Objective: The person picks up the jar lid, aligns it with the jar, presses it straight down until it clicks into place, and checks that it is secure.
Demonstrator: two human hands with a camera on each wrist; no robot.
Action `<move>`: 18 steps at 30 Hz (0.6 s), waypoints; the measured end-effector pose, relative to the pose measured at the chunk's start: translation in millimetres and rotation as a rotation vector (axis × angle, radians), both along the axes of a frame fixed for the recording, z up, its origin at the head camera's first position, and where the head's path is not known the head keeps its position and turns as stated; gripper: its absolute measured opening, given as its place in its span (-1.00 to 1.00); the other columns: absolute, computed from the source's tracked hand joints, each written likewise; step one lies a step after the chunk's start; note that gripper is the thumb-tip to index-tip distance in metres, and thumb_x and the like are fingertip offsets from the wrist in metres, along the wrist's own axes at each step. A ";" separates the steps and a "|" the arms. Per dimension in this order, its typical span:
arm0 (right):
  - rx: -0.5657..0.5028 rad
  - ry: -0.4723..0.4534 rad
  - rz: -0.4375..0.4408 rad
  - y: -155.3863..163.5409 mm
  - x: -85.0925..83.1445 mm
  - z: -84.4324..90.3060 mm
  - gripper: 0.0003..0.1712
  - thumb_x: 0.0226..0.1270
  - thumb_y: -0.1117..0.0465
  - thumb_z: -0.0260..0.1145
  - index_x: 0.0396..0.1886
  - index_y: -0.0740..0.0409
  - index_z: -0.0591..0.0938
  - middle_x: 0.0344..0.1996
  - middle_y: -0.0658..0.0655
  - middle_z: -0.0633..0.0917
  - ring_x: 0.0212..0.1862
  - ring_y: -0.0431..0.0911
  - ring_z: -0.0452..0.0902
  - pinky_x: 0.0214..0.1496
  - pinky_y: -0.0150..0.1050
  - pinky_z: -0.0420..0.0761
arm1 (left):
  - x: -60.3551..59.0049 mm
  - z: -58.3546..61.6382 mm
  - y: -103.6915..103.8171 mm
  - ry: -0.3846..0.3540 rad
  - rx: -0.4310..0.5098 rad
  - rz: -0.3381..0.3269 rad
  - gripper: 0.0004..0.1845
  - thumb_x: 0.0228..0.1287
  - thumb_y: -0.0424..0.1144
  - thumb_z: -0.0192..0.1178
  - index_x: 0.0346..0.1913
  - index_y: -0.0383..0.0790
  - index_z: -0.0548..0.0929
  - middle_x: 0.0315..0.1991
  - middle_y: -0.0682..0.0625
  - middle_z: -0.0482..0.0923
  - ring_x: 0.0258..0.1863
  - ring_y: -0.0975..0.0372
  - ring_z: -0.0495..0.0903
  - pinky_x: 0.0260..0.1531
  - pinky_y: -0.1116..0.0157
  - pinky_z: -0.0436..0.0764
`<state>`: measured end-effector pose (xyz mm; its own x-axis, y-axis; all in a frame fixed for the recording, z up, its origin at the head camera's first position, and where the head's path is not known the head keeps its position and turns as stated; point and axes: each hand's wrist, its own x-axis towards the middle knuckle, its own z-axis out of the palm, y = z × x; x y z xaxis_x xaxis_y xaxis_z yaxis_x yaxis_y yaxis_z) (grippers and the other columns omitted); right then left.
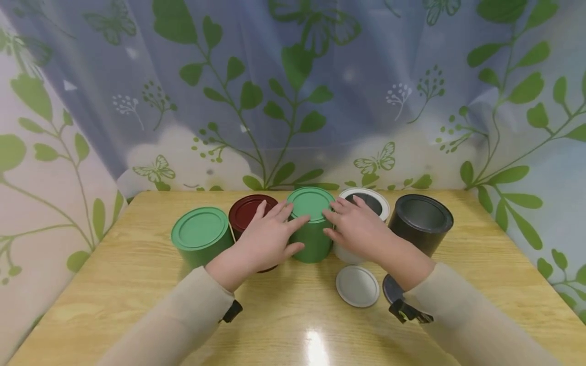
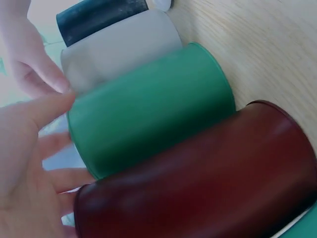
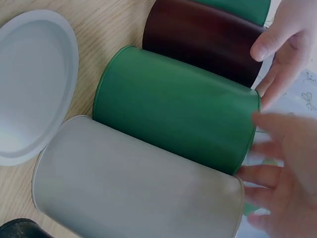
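Note:
A green can (image 1: 313, 241) with its lid on stands in the middle of a row of cans. My left hand (image 1: 270, 236), fingers spread, reaches over a dark red can (image 1: 242, 211), fingertips right at the green can's top rim. From the other side, my right hand (image 1: 361, 226) lies over a white can (image 1: 346, 254) without its lid, fingers extended to the same green rim. In the left wrist view, the left thumb meets the edge of the green can (image 2: 148, 109). The right thumb is at its rim in the right wrist view, beside the white can (image 3: 133, 183).
Another lidded green can (image 1: 201, 254) stands at the left end, an open black can (image 1: 414, 234) at the right. A white lid (image 1: 357, 286) and a partly hidden black lid (image 1: 391, 288) lie in front on the wooden table (image 1: 284, 320). A leaf-patterned curtain (image 1: 293, 101) hangs behind.

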<state>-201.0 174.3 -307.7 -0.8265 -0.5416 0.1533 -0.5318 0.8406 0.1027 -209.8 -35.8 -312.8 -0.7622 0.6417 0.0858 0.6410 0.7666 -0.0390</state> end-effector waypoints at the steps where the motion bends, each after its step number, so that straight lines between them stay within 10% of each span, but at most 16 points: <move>1: 0.000 0.011 -0.012 -0.1 -0.3 -0.5 -0.45 0.29 0.00 0.26 0.18 0.21 0.52 0.17 0.28 0.48 0.27 0.14 0.29 0.28 0.16 0.18 | -0.5 -1.2 -0.5 0.015 0.008 0.003 -0.37 0.27 0.13 0.11 0.37 0.03 0.32 0.35 -0.16 0.21 0.38 0.04 0.08 0.29 -0.13 -0.04; 11: -0.025 -0.004 -0.026 3.8 -1.4 -5.5 -0.40 0.28 0.00 0.27 0.18 0.33 0.50 0.20 0.29 0.45 0.29 0.13 0.27 0.29 0.14 0.17 | -5.4 -14.2 1.9 0.128 0.134 -0.025 -0.47 0.24 0.04 0.19 0.22 -0.10 0.49 0.23 -0.15 0.37 0.27 0.04 0.28 0.23 -0.14 0.14; 18: -0.013 0.029 0.019 1.8 -3.2 -2.3 -0.39 0.26 -0.02 0.28 0.13 0.36 0.52 0.15 0.31 0.49 0.24 0.14 0.35 0.26 0.10 0.25 | -11.7 -17.4 22.6 0.250 0.057 0.054 -0.29 0.17 0.17 0.19 0.28 -0.18 0.38 0.14 -0.24 0.36 0.19 -0.04 0.33 0.21 -0.11 0.19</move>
